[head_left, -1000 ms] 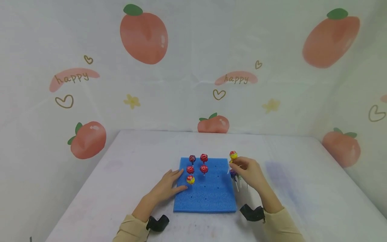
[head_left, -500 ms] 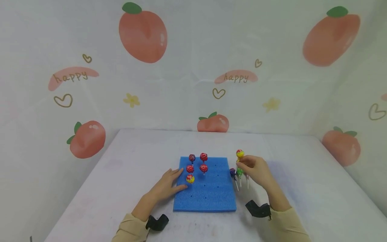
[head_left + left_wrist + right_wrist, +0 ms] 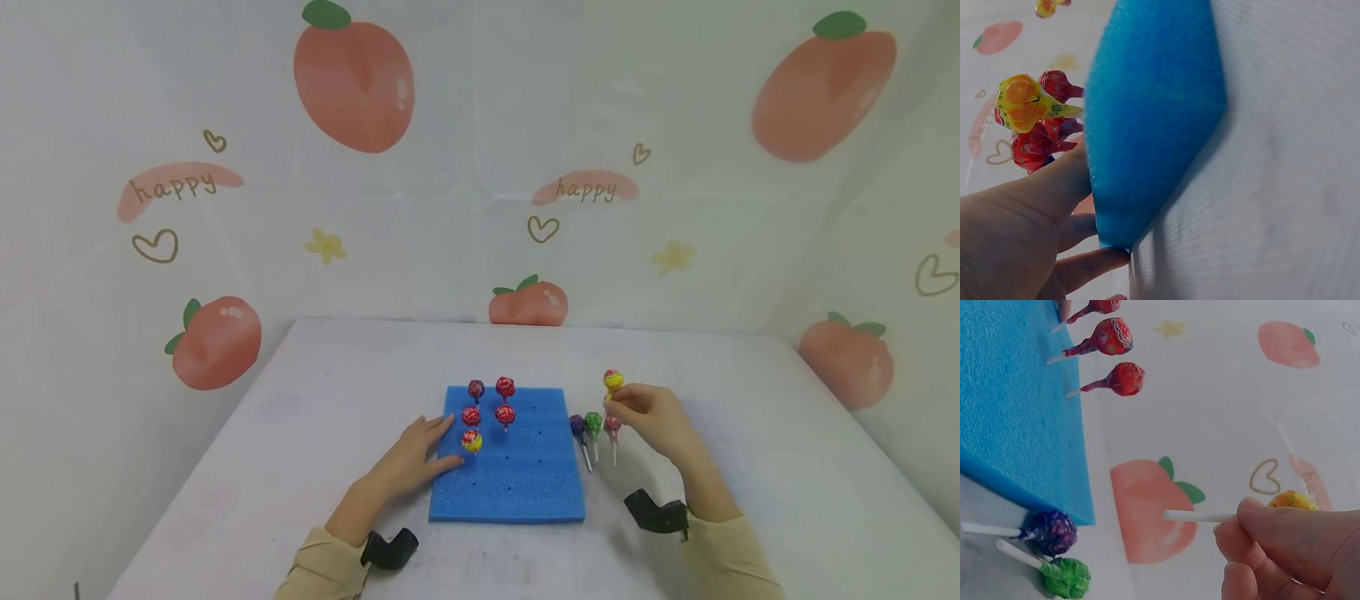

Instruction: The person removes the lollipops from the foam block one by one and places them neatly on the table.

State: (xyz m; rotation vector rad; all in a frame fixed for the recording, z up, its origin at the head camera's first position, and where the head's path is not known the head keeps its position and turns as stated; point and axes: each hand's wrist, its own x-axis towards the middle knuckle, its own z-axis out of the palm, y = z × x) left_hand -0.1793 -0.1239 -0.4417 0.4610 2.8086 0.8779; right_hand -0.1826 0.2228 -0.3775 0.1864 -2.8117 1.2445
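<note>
My right hand [image 3: 654, 421] pinched a yellow lollipop [image 3: 613, 380] above the desk [image 3: 360, 367]; the right wrist view bared its white stick [image 3: 1194, 515]. My left hand [image 3: 408, 457], spread, touched the blue board [image 3: 507, 498] at its left edge. The head view alone caught the pink lollipop [image 3: 612, 426] near the green lollipop [image 3: 593, 422].

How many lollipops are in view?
9. In the blue board, left column: front yellow lollipop, middle red lollipop, back dark-red lollipop; next column: nearer red lollipop, farther red lollipop. Table, right of board: purple lollipop, green lollipop, pink lollipop. Right hand: held yellow lollipop.
</note>
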